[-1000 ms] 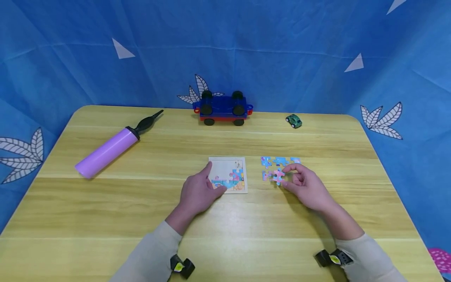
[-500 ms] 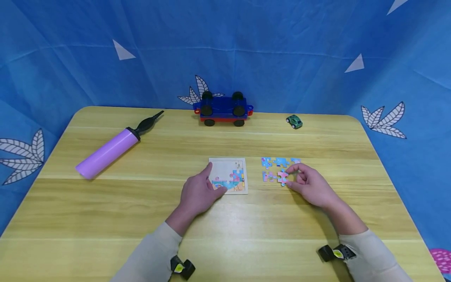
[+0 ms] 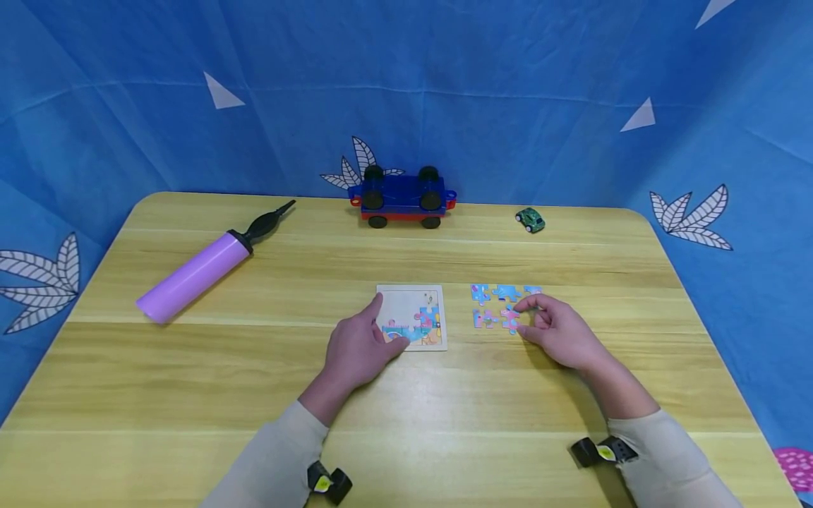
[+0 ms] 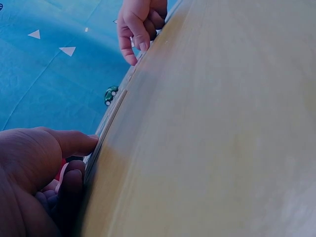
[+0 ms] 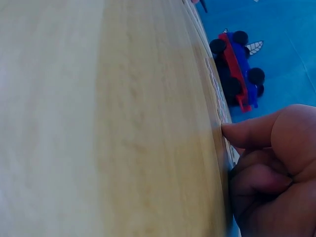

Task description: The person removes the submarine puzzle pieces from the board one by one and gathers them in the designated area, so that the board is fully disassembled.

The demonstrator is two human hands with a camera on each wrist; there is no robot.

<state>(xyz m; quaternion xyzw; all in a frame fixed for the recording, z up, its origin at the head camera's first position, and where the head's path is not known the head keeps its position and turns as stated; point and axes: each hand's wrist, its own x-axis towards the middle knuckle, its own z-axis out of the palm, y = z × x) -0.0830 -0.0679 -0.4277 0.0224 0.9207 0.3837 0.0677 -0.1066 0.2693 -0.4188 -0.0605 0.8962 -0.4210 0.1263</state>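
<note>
In the head view my left hand [image 3: 357, 347] grips the left side of a square puzzle board [image 3: 396, 302], thumb at its near edge and fingers at its left edge. Fitted pieces fill the board's bottom and right; bare white shows at its upper left. My right hand [image 3: 559, 331] pinches a pink puzzle piece [image 3: 509, 319] between thumb and forefinger, flat on the table. Close by lie other loose pieces, among them a blue puzzle piece [image 3: 506, 292] and a pink-and-blue puzzle piece [image 3: 485, 319]. Part of the top right piece is behind my right hand.
An upside-down blue and red toy wagon [image 3: 403, 194] stands at the table's back edge. To its right is a small green toy car [image 3: 530, 219]. A purple hand pump [image 3: 197, 275] lies at the left on the wooden table [image 3: 444, 423]. A blue cloth [image 3: 508, 92] hangs behind.
My right hand has slid the pink piece a little to the right, away from the piece on its left. My left hand and the board stay where they were.
</note>
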